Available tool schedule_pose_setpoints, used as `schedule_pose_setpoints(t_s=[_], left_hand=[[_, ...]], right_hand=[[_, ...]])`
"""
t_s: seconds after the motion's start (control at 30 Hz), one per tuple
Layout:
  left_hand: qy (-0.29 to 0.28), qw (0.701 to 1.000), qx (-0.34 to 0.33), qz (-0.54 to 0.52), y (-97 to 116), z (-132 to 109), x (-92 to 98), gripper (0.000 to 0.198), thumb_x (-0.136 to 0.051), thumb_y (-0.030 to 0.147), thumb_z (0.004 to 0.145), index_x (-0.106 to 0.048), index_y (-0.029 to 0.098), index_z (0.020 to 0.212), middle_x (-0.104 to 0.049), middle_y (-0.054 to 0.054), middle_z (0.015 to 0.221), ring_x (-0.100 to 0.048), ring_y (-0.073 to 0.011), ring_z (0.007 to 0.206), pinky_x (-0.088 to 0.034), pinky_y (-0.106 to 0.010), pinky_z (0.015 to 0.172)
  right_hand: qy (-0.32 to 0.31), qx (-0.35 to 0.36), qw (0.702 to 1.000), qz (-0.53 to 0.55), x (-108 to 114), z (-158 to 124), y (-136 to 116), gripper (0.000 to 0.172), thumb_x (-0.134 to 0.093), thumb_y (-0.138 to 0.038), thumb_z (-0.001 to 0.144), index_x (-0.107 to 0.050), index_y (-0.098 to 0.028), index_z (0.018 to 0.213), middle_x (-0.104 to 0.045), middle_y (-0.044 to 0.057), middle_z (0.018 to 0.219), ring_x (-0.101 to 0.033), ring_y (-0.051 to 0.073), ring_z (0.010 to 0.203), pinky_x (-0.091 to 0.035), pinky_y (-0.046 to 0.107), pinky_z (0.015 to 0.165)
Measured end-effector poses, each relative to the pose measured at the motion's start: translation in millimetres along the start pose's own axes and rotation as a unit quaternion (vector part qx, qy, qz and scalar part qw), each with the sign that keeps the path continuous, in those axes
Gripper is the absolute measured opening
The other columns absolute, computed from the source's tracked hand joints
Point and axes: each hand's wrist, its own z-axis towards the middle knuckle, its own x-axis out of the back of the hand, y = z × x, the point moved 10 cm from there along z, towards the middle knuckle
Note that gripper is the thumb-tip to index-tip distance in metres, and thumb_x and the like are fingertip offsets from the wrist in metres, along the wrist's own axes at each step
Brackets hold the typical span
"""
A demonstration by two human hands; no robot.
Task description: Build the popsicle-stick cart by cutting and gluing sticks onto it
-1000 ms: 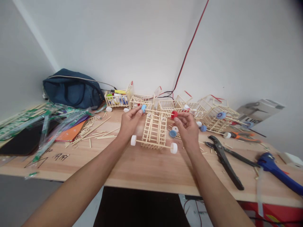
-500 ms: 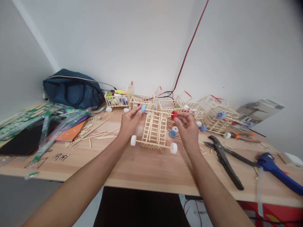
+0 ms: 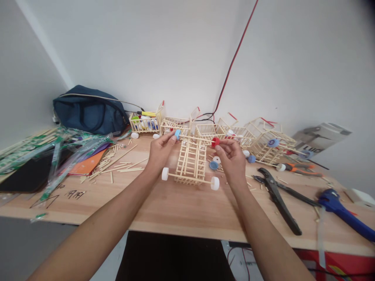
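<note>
A small cart built of wooden sticks sits between my hands, its slatted underside facing me. Its near axle carries two white bottle caps, a left one and a right one. At the far axle's left end, my left hand pinches a light blue bottle cap between thumb and fingers. My right hand grips a red bottle cap at the same axle's right end. Just left of my right wrist lies a loose blue cap.
More stick carts line the wall. Loose sticks, plastic wrapping and a blue bag are on the left. To the right lie black-handled pliers, orange-handled pliers and a blue glue gun.
</note>
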Motion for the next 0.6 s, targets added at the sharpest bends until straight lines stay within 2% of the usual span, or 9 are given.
schedule_pose_setpoints(t_s=[0.6], left_hand=[[0.0, 1.0, 0.006, -0.002, 0.0, -0.2, -0.4, 0.046, -0.073, 0.044, 0.08, -0.074, 0.017, 0.117, -0.072, -0.012, 0.122, -0.072, -0.023, 0.1, -0.052, -0.042, 0.098]], right_hand=[[0.0, -0.002, 1.0, -0.002, -0.2, 0.4, 1.1, 0.026, -0.074, -0.038, 0.081, -0.058, -0.025, 0.096, -0.072, 0.003, 0.099, -0.071, 0.018, 0.091, -0.059, 0.03, 0.068]])
